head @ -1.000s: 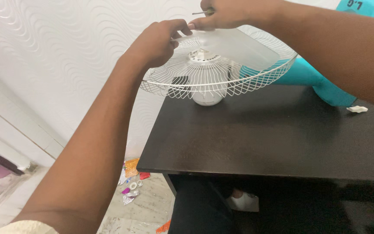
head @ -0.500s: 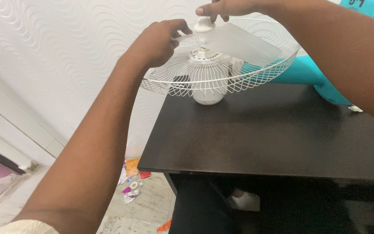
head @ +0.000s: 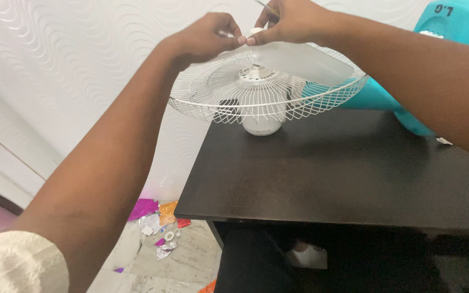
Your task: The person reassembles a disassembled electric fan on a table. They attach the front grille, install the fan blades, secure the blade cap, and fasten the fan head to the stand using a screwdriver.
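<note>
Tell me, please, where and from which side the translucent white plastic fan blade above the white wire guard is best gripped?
Probably at its narrow root beside the hub, from above. The translucent white plastic fan blade lies flat inside the upturned white wire guard, whose rim blocks a sideways approach; only the top is open. The left hand and right hand already pinch there, over the white motor housing on the dark table.

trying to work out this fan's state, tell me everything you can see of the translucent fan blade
The fan blade looks like frosted, translucent plastic, broad and rounded, with a white hub at its middle. It lies roughly flat, face up, above the white wire guard and the motor hub, over the far edge of the dark table. The left hand pinches its near edge; the right hand has its grip at the hub. No front guard covers it.
</note>
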